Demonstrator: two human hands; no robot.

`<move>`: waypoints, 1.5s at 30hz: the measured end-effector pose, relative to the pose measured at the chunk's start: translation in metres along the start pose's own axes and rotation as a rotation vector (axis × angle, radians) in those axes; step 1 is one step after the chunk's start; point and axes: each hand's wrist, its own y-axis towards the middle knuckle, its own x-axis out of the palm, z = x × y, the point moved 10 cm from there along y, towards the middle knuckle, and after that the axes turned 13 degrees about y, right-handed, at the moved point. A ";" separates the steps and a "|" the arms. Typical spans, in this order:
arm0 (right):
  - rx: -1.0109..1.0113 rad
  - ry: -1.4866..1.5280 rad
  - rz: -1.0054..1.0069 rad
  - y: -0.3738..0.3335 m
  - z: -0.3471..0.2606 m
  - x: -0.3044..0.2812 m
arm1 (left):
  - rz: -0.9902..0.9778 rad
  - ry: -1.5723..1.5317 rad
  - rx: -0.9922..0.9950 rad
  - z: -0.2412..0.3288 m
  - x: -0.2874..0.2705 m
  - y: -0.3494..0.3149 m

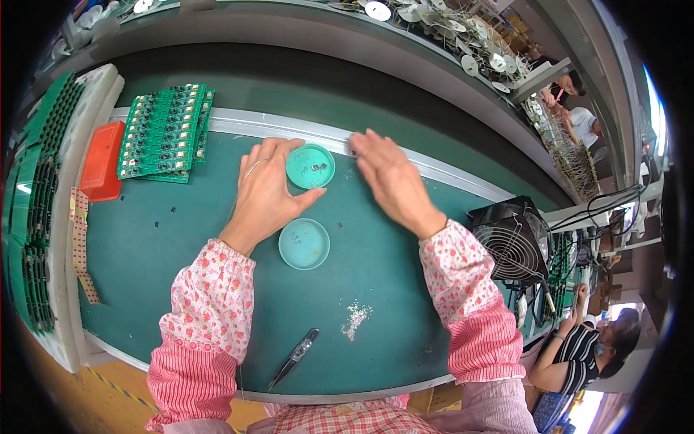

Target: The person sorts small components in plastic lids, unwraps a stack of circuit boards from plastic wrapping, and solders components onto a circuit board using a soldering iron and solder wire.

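My left hand (267,181) curves its fingers and thumb around the left side of a small round green dish (324,182) with a few dark chips in it. A second round dish (303,244), paler green, sits just below with tiny specks inside. To the right of the upper dish, my right hand (390,177) reaches over the mat with fingers stretched out, slightly blurred. A dark speck shows by its fingertips; whether they touch it is unclear. A pair of tweezers (294,358) lies near the front edge, left of a scattered pile of tiny pale bits (355,320).
Green circuit boards (160,134) are stacked at the back left beside a red box (103,160). More boards stand in a white foam rack (65,289) at the left edge. A black fan (510,242) stands at the right. Other people sit beyond it.
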 end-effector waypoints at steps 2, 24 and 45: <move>-0.062 -0.107 -0.092 -0.013 -0.018 0.016 | 0.006 -0.010 -0.007 -0.002 -0.002 -0.001; 0.037 0.039 -0.083 -0.022 -0.038 0.023 | 0.198 -0.228 -0.150 -0.025 -0.013 0.004; 0.026 -0.021 -0.082 -0.034 -0.046 0.022 | 0.298 -0.419 -0.506 -0.072 -0.020 -0.001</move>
